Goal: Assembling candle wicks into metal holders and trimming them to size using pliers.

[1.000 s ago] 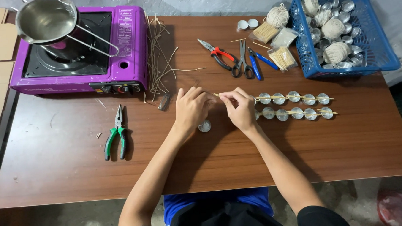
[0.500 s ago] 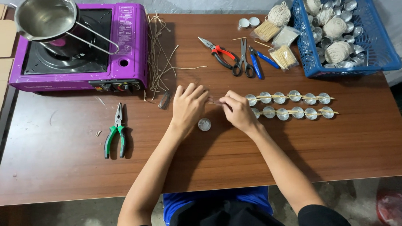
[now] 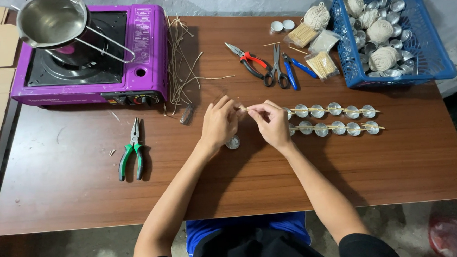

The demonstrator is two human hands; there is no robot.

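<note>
A: What surface is this, and where?

B: A brown wood-grain worktop (image 3: 76,204) against a pale wall, bare concrete floor below. At far left sits a purple gas stove (image 3: 146,54) with a steel pan (image 3: 51,20) on it. Next come green-handled pliers (image 3: 131,157) and loose strands of wick (image 3: 181,63).

A: And the hands?

B: The left hand (image 3: 219,125) and right hand (image 3: 271,123) meet at mid-worktop. Each grip is pinched shut on one thin wooden stick (image 3: 244,109), which lies level, its long axis running left to right. One small metal cup (image 3: 233,142) sits just under the left hand.

A: What lies to the right?

B: Two rows of metal cups (image 3: 335,118), six showing in each, with a stick laid along each row, also pointing left to right. Behind them are three hand tools (image 3: 272,69), two bags of sticks (image 3: 313,48), and a blue basket (image 3: 433,55) holding cups and four balls of string; a fifth ball lies just outside it.
</note>
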